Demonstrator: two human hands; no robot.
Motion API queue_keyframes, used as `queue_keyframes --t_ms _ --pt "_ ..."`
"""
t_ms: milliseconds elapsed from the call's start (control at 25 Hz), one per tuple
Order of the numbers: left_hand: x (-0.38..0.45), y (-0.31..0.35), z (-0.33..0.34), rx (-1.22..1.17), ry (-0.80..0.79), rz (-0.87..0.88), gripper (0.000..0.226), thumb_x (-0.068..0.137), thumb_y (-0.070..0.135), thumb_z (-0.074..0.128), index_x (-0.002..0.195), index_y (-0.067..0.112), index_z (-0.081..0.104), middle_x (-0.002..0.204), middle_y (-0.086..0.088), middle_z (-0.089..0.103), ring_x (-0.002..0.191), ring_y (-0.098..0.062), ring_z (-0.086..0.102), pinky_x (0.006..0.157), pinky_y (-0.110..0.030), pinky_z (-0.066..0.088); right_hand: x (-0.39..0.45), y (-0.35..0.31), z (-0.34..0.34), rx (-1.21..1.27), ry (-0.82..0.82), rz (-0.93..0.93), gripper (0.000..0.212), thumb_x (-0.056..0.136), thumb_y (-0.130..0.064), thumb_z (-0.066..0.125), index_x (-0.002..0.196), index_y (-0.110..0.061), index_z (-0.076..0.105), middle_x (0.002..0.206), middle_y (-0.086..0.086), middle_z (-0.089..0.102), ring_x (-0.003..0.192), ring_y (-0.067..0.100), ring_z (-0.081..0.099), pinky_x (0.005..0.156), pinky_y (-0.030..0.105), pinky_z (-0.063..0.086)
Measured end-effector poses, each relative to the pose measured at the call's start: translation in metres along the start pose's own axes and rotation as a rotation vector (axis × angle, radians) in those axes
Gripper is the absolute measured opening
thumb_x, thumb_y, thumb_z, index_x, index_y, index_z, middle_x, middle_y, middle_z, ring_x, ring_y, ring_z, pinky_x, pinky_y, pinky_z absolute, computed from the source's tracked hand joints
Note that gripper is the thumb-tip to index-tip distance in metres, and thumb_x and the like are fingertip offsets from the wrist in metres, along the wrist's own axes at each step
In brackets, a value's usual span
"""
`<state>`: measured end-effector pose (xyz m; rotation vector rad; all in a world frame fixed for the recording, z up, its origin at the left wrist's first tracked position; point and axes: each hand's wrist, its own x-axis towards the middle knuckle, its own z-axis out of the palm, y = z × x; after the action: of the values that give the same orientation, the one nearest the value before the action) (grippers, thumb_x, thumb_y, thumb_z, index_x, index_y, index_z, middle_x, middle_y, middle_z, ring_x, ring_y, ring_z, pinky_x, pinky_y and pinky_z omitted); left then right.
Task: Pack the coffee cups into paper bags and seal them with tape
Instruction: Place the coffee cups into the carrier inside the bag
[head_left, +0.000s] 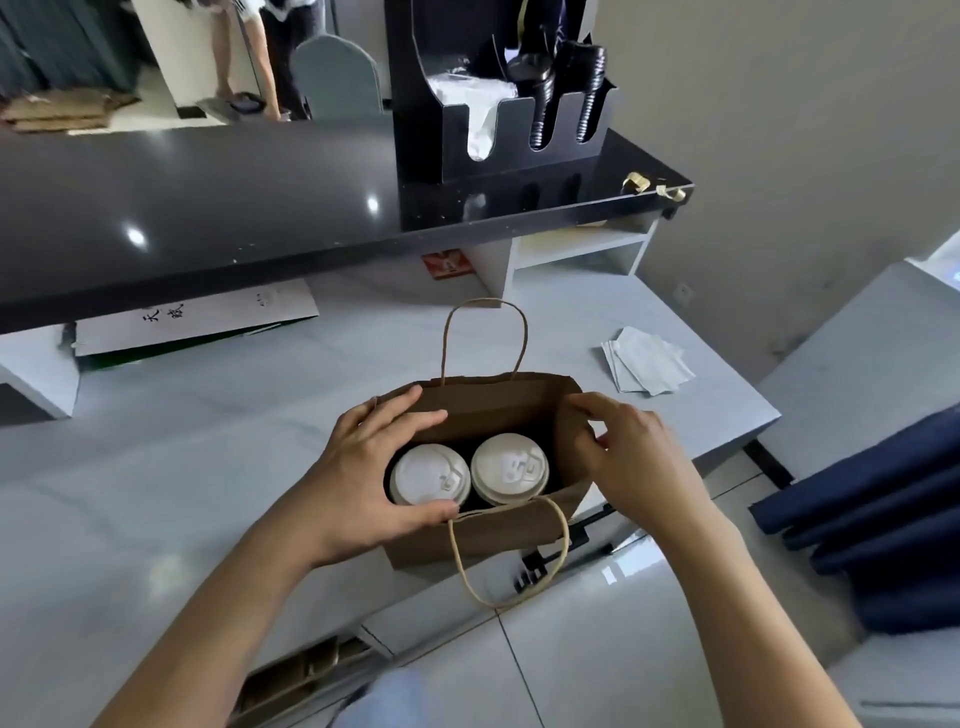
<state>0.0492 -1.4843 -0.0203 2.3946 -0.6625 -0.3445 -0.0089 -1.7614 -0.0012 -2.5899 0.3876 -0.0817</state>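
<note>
Coffee cups side by side in open paper bag mid-frame on counter, left hand fingers curled gripping bag's left rim, right hand fingers pinching right rim.

A pale grey counter runs beneath a raised, glossy black ledge that mirrors ceiling lights. A black organiser stands on the ledge's right end. Beige wall rises at right; large grey floor tiles lie below.

Brown paper bag; white cup lids; pale grey table; glossy black counter.
</note>
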Motion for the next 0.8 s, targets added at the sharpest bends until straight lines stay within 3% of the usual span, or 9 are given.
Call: queue_keyframes --t_ms 320,640,800 --pt "0.058 0.035 0.025 0.007 -0.018 0.011 0.092 0.067 0.068 0.080 0.146 0.058 0.034 0.162 0.036 0.005 0.152 -0.004 0.002 0.121 -0.031 0.013 0.044 0.051 -0.027 0.013 0.012 0.026 0.036 0.098 -0.027 0.048 0.129 -0.036 0.064 0.109 -0.005 0.074 0.092 0.022 0.068 0.085 0.040 0.054" --pt "0.139 0.051 0.028 -0.011 -0.030 0.031 0.091 0.068 0.066 0.080 0.146 0.057 0.034 0.162 0.035 0.004 0.150 -0.001 -0.001 0.119 -0.026 0.008 0.120 0.078 -0.050 -0.047 0.008 0.026 0.037 0.100 -0.026 0.049 0.133 -0.033 0.064 0.122 -0.012 0.072 0.100 0.019 0.068 0.085 0.036 0.051" --pt "0.173 0.051 0.019 -0.008 -0.045 0.024 0.091 0.069 0.065 0.081 0.147 0.056 0.034 0.162 0.036 0.004 0.150 0.000 0.000 0.121 -0.028 0.012 0.152 0.080 -0.052 -0.052 0.003 0.022 0.038 0.101 -0.027 0.049 0.135 -0.033 0.063 0.121 -0.015 0.073 0.085 0.012 0.065 0.075 0.029 0.041"
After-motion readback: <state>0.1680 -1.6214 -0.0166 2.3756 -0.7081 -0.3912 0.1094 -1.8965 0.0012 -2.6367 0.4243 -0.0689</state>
